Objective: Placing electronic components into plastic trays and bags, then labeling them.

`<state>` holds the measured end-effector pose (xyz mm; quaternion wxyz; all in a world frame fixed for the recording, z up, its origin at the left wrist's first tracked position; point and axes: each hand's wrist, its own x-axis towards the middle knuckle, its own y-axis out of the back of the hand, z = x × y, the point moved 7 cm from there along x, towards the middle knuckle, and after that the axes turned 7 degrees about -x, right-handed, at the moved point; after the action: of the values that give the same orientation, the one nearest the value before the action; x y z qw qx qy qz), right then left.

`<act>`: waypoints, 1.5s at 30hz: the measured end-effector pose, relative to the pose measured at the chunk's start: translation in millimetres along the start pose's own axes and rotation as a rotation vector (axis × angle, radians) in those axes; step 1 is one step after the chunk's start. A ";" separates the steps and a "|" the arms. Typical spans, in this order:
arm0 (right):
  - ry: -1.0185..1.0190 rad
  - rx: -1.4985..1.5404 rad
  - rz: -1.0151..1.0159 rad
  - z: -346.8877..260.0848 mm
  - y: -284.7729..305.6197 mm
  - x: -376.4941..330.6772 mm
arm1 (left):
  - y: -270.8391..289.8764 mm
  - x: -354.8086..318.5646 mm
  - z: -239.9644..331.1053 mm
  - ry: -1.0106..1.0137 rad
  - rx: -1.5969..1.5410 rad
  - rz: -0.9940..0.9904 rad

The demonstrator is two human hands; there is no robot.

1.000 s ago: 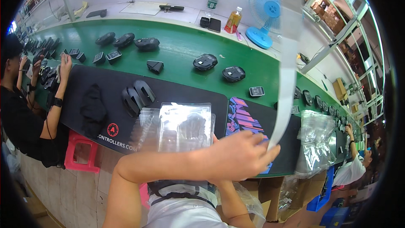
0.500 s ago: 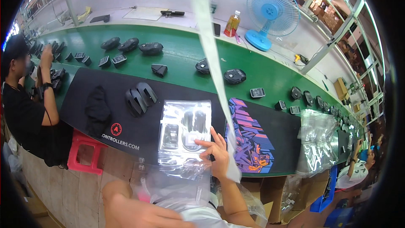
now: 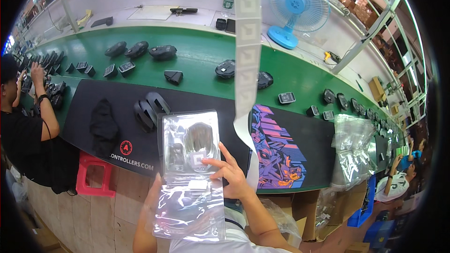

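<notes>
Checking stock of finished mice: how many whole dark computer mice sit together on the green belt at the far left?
3: one dark mouse farthest left, a second beside it, a third to their right. More may be hidden in the cluster by the co-worker.

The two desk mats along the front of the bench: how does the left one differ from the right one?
The left mat is plain black with a small round red mark and white lettering near its front edge; the right mat carries a purple, orange and blue graphic. The left mat bears a black cloth and dark shells; a hanging white label strip crosses the right mat's edge. Both lie flat beside the green belt.
</notes>
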<state>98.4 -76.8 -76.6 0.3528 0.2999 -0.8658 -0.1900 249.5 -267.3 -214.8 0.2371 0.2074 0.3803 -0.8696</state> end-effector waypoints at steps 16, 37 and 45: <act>0.140 -0.109 0.021 -19.5 4.2 -0.6 | -9.4 12.8 18.4 -0.374 0.004 -0.254; 0.329 -0.273 -0.179 -37.2 -2.3 -12.6 | -20.6 21.2 -21.3 0.238 -0.645 -0.239; 0.396 -0.231 -0.237 -43.1 -9.2 -18.1 | 62.1 44.2 -11.3 -0.386 0.013 -0.205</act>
<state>143.5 -76.9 -61.4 0.5226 0.3883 -0.7112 -0.2650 251.5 -307.2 -280.7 0.2147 -0.0010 0.3414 -0.9151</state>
